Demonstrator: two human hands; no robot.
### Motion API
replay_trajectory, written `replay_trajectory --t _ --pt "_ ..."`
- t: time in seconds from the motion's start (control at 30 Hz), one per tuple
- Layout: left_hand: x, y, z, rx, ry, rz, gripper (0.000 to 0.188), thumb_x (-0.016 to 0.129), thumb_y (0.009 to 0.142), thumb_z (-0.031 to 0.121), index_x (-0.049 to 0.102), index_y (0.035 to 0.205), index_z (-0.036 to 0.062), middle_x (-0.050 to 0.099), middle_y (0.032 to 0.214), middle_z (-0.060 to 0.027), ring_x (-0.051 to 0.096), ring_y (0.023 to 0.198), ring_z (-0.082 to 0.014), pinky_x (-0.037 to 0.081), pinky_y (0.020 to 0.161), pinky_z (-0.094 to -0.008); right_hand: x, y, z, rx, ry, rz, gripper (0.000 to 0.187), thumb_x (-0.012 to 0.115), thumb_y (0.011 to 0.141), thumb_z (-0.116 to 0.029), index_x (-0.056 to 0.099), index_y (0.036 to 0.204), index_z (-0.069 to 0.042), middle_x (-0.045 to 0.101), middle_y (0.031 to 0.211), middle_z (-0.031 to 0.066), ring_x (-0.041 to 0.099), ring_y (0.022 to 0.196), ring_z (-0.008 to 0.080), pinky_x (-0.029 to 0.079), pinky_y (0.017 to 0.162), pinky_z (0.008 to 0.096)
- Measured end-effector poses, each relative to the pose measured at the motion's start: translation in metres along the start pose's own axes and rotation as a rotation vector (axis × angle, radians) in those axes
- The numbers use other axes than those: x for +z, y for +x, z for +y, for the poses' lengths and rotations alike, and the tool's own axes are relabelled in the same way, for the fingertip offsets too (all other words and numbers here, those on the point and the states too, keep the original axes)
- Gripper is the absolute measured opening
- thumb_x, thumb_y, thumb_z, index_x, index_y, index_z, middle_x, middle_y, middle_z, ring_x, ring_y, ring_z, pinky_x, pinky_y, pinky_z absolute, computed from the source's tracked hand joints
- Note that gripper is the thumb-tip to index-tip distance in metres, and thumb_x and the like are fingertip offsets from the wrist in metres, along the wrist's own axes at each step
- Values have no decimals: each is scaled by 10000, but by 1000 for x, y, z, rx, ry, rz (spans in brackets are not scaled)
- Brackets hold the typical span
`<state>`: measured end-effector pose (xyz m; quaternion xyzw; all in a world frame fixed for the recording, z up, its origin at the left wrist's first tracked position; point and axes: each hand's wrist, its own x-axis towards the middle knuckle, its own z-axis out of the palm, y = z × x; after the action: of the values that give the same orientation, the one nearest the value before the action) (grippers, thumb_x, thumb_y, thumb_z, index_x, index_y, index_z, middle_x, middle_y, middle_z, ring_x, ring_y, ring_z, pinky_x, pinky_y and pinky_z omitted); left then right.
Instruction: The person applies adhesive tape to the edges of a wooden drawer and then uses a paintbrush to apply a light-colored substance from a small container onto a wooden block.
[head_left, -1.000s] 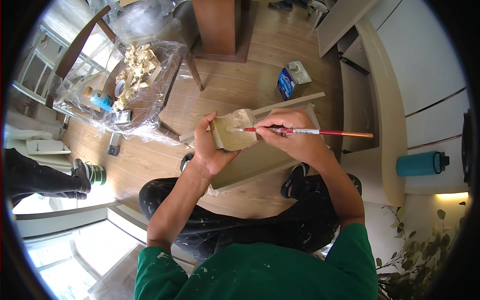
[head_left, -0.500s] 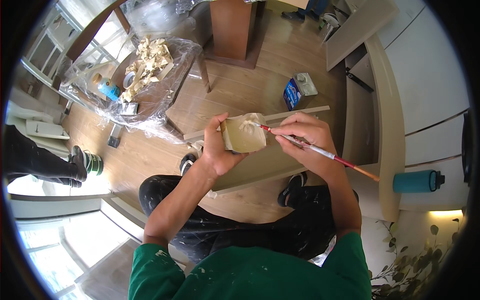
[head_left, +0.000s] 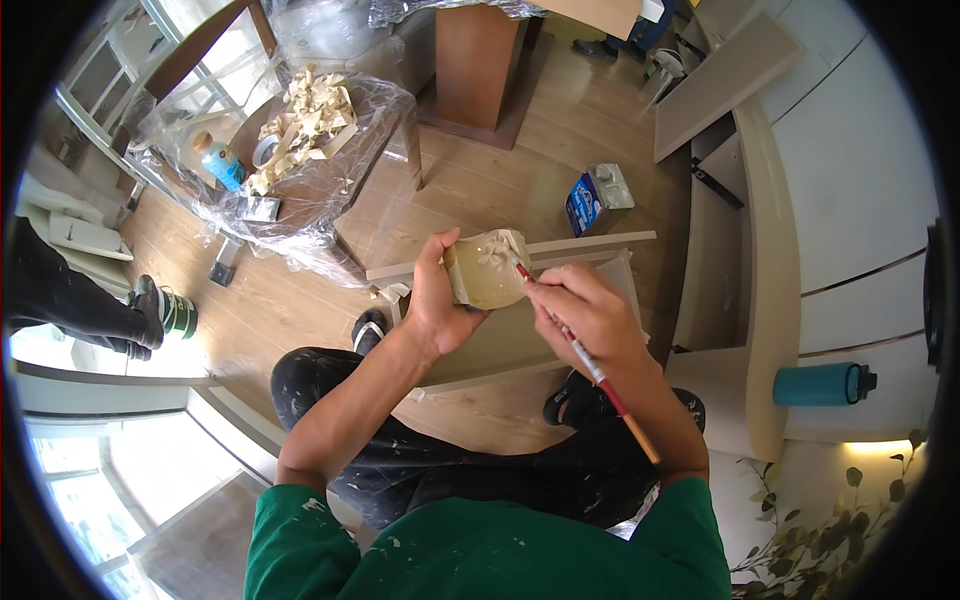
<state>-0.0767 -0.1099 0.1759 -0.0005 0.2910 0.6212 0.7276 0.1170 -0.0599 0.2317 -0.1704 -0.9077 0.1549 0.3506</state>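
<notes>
Careful, your tub (head_left: pixel 459 285) hangs over the far part of the drawer (head_left: pixel 490 352), and most of what could go wrong comes from that. Your left hand (head_left: pixel 440 312) is wrapped round the tub's left side, thumb up by the rim, the other fingers mostly hidden below. If your brush (head_left: pixel 597 373) pushes hard on the right side, where the bristles (head_left: pixel 513 259) seem to sit, that one-sided hold could let the tub tilt and spill creamy paint (head_left: pixel 487 288) onto the drawer. A loaded tip lifted out too fast might drip there too. Your right hand (head_left: pixel 592 312) pinches the brush near its front, and the long handle slants back past the drawer's near right side, close over your forearm; a sharp bend of the wrist could knock it there and flick paint. Your left shoe (head_left: pixel 369 332) is near the drawer's left end, so a shifted foot might jog it.

Compared with half a second ago, the handle has swung: then it pointed out to the right of the drawer, now it slopes back toward your elbow. The tip has gone from the middle of the tub's far side toward its right. The tub remains in the same hand above the drawer.
</notes>
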Motion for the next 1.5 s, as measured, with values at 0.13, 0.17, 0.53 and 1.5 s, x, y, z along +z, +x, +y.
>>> replay_trajectory --t 0.13,0.17,0.53,1.5 --pt "-9 3 -2 0 -14 -16 636 419 1003 520 600 1358 24 651 1327 -167 618 1233 -317 444 1112 -465 -4 0 -8 45 64 -70 300 778 734 126 744 1006 4 652 909 91 663 746 231 531 622 325" --pt "-8 3 -2 -5 -23 -14 634 420 1003 518 601 1357 24 652 1325 -166 619 1231 -317 443 1111 -465 -5 1 -9 27 49 -52 314 771 724 127 732 1015 13 645 918 100 665 769 244 536 633 336" --pt "-6 3 -6 32 -7 23 610 446 989 512 630 1316 30 673 1278 -159 630 1202 -318 438 1102 -470 0 0 -5 139 48 -32 244 773 720 79 718 937 -19 636 877 81 664 686 236 540 605 344" --pt "3 -6 7 -14 -52 -20 664 427 987 544 589 1374 29 621 1369 -162 581 1286 -323 413 1136 -495 -2 4 12 317 350 40 165 761 850 64 774 1006 9 719 934 83 654 748 98 503 641 230"
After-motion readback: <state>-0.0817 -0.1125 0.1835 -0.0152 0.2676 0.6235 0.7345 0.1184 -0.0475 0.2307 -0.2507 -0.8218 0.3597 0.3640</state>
